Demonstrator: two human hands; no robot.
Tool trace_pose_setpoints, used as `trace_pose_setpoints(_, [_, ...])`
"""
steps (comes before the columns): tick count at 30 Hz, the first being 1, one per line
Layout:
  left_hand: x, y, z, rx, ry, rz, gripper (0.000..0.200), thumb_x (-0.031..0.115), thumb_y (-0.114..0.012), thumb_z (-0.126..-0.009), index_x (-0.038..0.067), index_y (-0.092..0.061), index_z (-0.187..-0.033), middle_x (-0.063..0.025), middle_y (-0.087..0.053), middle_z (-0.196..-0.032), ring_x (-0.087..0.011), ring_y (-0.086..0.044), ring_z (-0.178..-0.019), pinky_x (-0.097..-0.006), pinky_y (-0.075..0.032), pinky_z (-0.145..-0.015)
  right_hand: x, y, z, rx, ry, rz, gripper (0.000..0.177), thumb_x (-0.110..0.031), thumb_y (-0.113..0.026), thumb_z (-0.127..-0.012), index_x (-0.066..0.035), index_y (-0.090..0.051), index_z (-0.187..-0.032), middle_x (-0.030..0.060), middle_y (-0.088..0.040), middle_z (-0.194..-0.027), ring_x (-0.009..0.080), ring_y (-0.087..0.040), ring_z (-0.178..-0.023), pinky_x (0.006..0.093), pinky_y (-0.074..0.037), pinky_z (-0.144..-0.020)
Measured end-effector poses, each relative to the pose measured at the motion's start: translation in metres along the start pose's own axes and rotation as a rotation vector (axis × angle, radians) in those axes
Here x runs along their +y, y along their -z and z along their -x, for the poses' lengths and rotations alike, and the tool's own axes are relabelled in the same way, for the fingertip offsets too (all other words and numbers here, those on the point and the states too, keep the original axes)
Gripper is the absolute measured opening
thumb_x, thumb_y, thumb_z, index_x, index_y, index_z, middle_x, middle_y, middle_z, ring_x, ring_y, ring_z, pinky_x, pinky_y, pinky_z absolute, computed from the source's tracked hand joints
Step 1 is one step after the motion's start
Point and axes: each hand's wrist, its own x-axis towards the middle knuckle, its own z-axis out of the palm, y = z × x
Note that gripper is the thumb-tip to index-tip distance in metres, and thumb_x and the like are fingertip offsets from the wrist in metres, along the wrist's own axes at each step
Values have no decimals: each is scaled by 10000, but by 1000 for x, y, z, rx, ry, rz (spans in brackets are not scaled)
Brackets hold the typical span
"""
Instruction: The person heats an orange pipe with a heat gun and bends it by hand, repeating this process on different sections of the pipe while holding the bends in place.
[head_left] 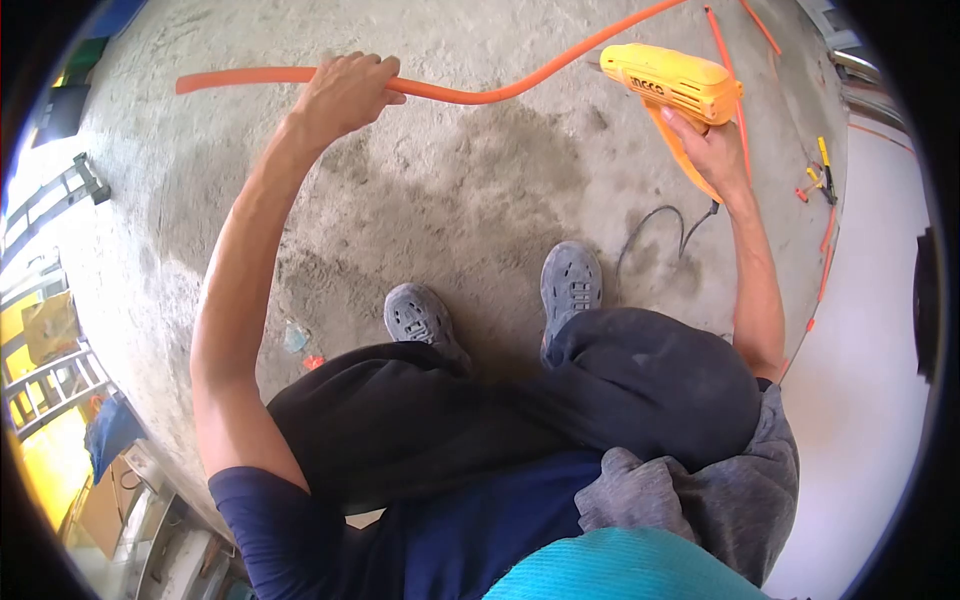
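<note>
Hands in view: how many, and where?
2. Left hand gripping the orange tube near one end; right hand around the handle of the yellow heat gun. No others show.

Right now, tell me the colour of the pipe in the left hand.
The pipe is orange, seen best in the head view.

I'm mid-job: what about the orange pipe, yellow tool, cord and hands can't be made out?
All in the head view:
Orange pipe, far end: cut off by the top edge.
Yellow tool, trigger area: hidden by the right hand.
Left hand, palm: hidden by its own back.
Cord, far end: too faint to trace.
</note>
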Motion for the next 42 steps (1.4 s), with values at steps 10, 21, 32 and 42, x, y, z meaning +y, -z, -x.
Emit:
trace_pose_setpoints(10, [27, -31, 18, 30, -14, -57, 211, 220, -631, -1006, 16, -681, -989, -122, -712, -976, -304, -639, -1017, -453, -509, -937, -50, -58, 28, -212, 71, -293, 373, -259, -770, -932, -32, -699, -1219, 96, -774, -1093, 205, -736, -1003, 338, -565, -895])
trace_pose_setpoints(21, [48, -5, 16, 54, -41, -243, 124, 163, -649, -985, 51, -698, -1004, -77, -710, -960, -244, -652, -1003, -399, -504, -903, -27, -48, 15, -201, 66, -184, 331, -260, -767, -942, -23, -697, -1162, 46, -728, -954, 131, -678, -902, 303, -545, -825])
trace_pose_setpoints(32, [44, 17, 3, 115, -47, -289, 87, 111, -655, -953, 55, -717, -976, -80, -700, -945, -244, -657, -981, -396, -500, -885, 32, -11, -10, 8, -26, 53, 456, -409, -751, -931, -23, -716, -1171, 80, -762, -954, 187, -711, -858, 337, -545, -774])
trace_pose_setpoints(42, [59, -1, 6, 268, -50, -365, 46, 55, -686, -831, 79, -716, -857, -71, -697, -861, -225, -670, -915, -376, -493, -808, 10, -9, -35, -215, -38, 83, 513, -423, -741, -928, -13, -694, -1234, 140, -760, -1116, 263, -721, -1032, 358, -546, -909])
